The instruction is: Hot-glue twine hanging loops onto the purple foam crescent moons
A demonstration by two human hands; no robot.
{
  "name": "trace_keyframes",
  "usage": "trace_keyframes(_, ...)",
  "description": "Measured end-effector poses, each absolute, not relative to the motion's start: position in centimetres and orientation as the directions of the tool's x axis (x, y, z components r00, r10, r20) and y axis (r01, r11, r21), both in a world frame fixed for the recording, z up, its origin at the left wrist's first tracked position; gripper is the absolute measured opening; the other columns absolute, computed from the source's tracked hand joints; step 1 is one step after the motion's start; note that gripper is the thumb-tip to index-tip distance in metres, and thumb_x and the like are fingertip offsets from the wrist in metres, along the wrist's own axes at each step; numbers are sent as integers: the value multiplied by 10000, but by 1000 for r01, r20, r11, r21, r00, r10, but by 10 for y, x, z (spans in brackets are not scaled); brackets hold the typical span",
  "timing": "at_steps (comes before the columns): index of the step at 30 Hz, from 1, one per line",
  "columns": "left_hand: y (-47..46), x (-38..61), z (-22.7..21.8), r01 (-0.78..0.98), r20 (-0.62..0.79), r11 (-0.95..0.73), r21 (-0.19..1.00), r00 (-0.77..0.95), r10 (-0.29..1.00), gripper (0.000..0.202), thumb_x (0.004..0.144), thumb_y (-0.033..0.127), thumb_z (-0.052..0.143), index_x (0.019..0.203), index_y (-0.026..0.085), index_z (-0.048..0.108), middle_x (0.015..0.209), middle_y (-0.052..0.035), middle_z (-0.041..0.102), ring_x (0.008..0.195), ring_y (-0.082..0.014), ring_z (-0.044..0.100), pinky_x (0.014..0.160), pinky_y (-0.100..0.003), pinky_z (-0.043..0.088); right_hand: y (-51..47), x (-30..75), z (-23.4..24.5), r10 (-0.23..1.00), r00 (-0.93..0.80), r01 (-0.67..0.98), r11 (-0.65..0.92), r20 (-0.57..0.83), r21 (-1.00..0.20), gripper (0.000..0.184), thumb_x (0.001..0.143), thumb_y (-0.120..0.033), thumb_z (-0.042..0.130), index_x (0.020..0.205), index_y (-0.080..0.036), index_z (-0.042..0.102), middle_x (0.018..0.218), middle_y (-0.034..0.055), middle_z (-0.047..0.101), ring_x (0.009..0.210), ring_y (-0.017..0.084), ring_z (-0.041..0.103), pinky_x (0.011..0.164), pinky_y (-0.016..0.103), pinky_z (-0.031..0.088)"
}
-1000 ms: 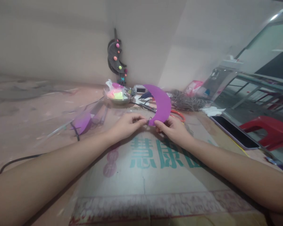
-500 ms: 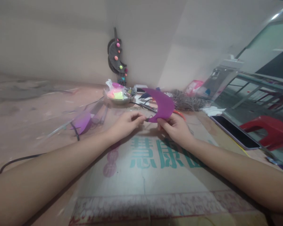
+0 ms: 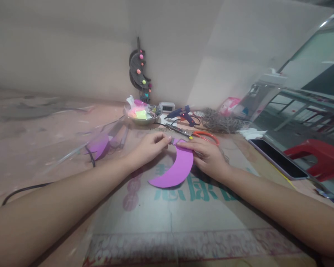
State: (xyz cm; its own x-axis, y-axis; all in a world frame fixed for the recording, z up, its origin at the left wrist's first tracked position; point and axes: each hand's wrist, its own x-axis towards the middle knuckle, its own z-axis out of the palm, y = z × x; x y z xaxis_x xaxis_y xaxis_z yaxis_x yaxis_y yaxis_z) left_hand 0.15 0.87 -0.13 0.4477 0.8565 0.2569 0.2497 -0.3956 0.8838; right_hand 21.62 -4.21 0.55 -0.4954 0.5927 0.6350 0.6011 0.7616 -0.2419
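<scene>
A purple crescent-shaped sheet (image 3: 174, 171), perhaps foam or paper, hangs with one pointed end down and left above the printed board. My right hand (image 3: 211, 157) is closed on its upper end, fingers over the front. Just left of that end, my left hand (image 3: 151, 148) pinches the tip of a short grey strand (image 3: 173, 141) that looks like yarn and runs to the crescent's upper edge. Whether the strand is fixed there I cannot tell. Orange-handled scissors (image 3: 206, 136) lie right behind my right hand.
Behind stand a bowl of bright materials (image 3: 141, 119), a blue glue gun (image 3: 183, 114) and a heap of grey yarn (image 3: 221, 120). A phone (image 3: 278, 158) lies on the right. Purple offcuts (image 3: 99, 147) and a black cable (image 3: 25, 189) lie left. A decorated grey crescent (image 3: 139, 70) is at the wall.
The purple crescent has flipped over, from curving up above my fingers to hanging down below them. My right hand has turned with it; my left hand keeps its pinch almost in place.
</scene>
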Motion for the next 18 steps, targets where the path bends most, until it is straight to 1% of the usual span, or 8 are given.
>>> trace_keyframes(2,8,2,-1,253,262,-402,880,447,855,334,868,460,504,748,162,597,750,-22,607,752,-167,554,664,-266,424,-44,214,4,636,-419,633,717,649,-294,215,876,-102,468,997,-210,610,895,45,677,821,162,625,749,300,497)
trace_keyframes(4,8,2,-1,245,262,-398,884,445,856,333,868,458,503,747,165,602,761,-30,623,762,-171,564,669,-269,434,-46,213,3,700,-291,669,636,652,-385,136,865,-119,476,933,-209,552,852,34,637,782,156,604,731,293,493)
trace_keyframes(6,8,3,-2,223,263,-389,894,441,858,335,867,464,504,747,169,605,760,-32,631,754,-170,570,665,-268,439,-46,213,7,762,-199,679,561,616,-474,111,859,-157,500,954,-208,524,905,41,619,781,154,591,729,298,493)
trace_keyframes(7,9,3,-3,210,264,-383,900,436,860,337,865,469,507,745,170,606,755,-31,630,745,-168,570,660,-266,439,-45,214,12,799,-182,679,523,573,-515,144,856,-180,512,998,-205,525,969,52,621,783,154,593,731,304,497)
trace_keyframes(11,12,1,-4,178,228,-323,930,408,884,359,853,481,523,681,169,570,692,-18,595,686,-149,549,627,-250,429,-37,229,40,938,-250,698,348,242,-626,397,834,-288,580,1223,-223,530,1214,93,604,795,166,629,687,319,527)
trace_keyframes(14,14,1,-4,127,182,-249,960,392,902,356,840,472,544,651,171,525,661,-3,547,670,-139,544,631,-245,440,-34,241,54,936,-326,657,327,135,-680,539,815,-310,619,1338,-274,494,1318,97,562,912,194,643,669,297,544)
trace_keyframes(16,14,0,-3,87,163,-211,974,382,909,345,827,466,562,653,171,514,660,2,532,675,-136,547,645,-247,451,-34,243,56,927,-366,611,305,81,-731,625,808,-304,632,1400,-298,435,1338,98,551,831,163,653,630,279,549)
trace_keyframes(18,13,0,-2,70,145,-185,980,377,915,334,812,459,579,657,170,515,653,5,527,669,-134,543,653,-251,455,-35,241,54,906,-422,584,243,-33,-775,689,807,-300,635,1445,-295,376,1237,92,622,663,119,637,557,262,536)
